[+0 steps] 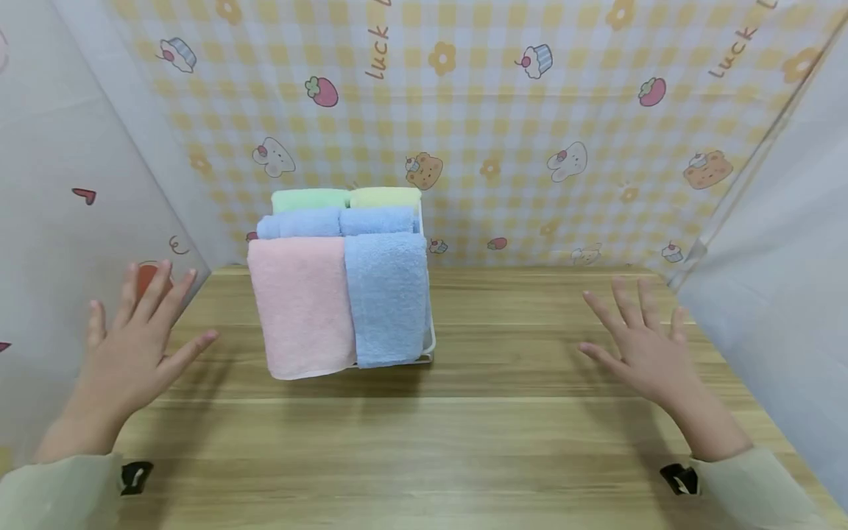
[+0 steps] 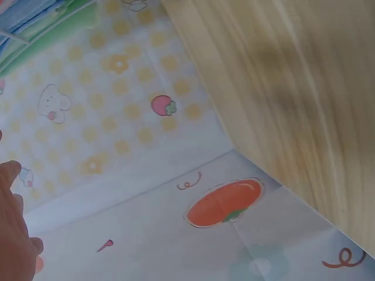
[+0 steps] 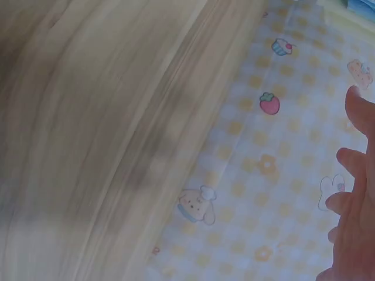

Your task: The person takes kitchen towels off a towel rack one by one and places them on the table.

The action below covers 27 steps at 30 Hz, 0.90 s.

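Head view: I see a white wire rack (image 1: 433, 338) near the back edge of the counter (image 1: 517, 434), closer to the left back corner than the right, carrying a pink towel (image 1: 301, 305) and a blue towel (image 1: 387, 298) in front, two blue rolls (image 1: 301, 223) behind them, and a green towel (image 1: 310, 199) and a yellow towel (image 1: 386, 196) at the rear. My left grip (image 1: 135, 350) appears across the left edge, fingers spread, holding nothing; my right grip (image 1: 652, 353), inside the right edge, is equally spread and empty, both apart from the rack. I expect the towels to be light, soft and limp, their nap giving good friction, nothing fragile; the wire should be stiffer and slicker. For a single towel I'd pinch its top fold so it stays folded; for the whole load I'd take the wire low at both sides, since squeezing the cloth would only crumple it
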{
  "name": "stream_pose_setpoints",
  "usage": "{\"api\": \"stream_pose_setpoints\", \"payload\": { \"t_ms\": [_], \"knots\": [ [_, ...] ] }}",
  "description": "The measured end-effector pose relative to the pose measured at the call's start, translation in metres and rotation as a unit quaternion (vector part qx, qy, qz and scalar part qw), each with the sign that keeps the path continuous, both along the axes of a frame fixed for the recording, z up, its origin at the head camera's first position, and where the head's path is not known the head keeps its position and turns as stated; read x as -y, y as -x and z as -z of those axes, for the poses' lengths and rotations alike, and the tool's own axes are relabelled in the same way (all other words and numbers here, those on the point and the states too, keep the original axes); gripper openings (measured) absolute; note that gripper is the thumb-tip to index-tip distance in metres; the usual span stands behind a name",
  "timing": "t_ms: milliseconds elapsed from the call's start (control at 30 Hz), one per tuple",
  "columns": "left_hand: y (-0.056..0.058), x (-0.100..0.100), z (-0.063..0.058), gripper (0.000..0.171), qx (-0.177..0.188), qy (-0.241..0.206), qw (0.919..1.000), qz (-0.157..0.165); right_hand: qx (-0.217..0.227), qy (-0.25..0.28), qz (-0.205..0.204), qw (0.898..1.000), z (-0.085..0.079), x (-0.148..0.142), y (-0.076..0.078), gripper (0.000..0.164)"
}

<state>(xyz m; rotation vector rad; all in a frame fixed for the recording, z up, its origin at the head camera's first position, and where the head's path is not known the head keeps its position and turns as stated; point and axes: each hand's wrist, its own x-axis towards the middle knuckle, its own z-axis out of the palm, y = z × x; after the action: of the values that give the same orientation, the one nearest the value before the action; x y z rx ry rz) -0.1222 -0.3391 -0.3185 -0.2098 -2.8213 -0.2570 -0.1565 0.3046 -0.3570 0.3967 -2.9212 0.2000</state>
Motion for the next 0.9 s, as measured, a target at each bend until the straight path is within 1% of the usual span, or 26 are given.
{"api": "stream_pose_setpoints", "payload": {
  "t_ms": [133,233,300,367,467,600,633,733,833,900],
  "knots": [
    [0.0,-0.006,-0.006,0.08,-0.022,-0.021,0.9994,0.016,0.005,0.012,-0.007,1.0,-0.002,0.01,0.003,0.081],
    [0.002,-0.012,-0.012,0.076,-0.045,-0.059,0.9968,0.03,0.006,0.02,-0.02,1.0,-0.003,0.018,0.004,0.081],
    [0.005,-0.017,-0.015,0.072,-0.067,-0.093,0.9925,0.041,0.006,0.027,-0.031,0.999,-0.005,0.024,0.006,0.081],
    [0.007,-0.022,-0.02,0.067,-0.09,-0.128,0.9862,0.054,0.01,0.041,-0.043,0.998,-0.007,0.031,0.008,0.081],
    [0.011,-0.029,-0.026,0.063,-0.121,-0.168,0.9751,0.081,0.017,0.058,-0.056,0.997,-0.01,0.042,0.011,0.081],
    [0.014,-0.037,-0.031,0.06,-0.133,-0.214,0.9606,0.116,0.028,0.092,-0.067,0.993,-0.014,0.056,0.014,0.08],
    [0.015,-0.04,-0.032,0.06,-0.13,-0.229,0.9574,0.119,0.032,0.105,-0.07,0.992,-0.016,0.06,0.015,0.079],
    [0.016,-0.047,-0.034,0.06,-0.117,-0.276,0.9477,0.11,0.034,0.132,-0.084,0.987,-0.02,0.071,0.018,0.079],
    [0.017,-0.053,-0.033,0.059,-0.121,-0.315,0.9363,0.098,0.025,0.156,-0.117,0.981,-0.025,0.083,0.021,0.078],
    [0.017,-0.057,-0.033,0.057,-0.134,-0.329,0.9297,0.098,0.014,0.169,-0.14,0.975,-0.027,0.092,0.022,0.078]
  ]
}}
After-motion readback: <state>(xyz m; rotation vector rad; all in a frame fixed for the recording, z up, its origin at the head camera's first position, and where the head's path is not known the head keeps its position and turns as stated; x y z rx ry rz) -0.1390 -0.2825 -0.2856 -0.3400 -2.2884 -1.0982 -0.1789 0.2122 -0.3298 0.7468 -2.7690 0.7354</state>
